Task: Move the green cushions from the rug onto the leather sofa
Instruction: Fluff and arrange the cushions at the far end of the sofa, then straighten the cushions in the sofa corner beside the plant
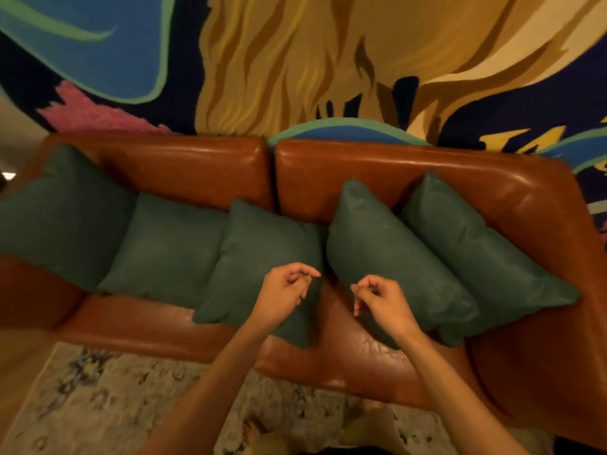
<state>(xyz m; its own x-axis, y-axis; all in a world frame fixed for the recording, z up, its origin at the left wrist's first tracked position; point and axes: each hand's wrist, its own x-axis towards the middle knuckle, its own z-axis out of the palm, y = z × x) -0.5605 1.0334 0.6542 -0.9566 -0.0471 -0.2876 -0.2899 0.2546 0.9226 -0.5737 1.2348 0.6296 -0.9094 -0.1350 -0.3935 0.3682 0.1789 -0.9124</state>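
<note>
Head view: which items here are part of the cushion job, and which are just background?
Job:
- five green cushions, all on the seat
- leather sofa
- rug, no cushion on the visible part
- left hand and right hand, both loosely curled and holding nothing

Background:
- colourful mural behind the sofa

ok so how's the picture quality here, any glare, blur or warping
Head view: warm, dim light; glare streaks along the leather sofa backrest and front edge; wide-angle lens bows the sofa and the mural; the rug at the bottom is soft and smeared; the left hand, right hand and green cushions are slightly soft.
</note>
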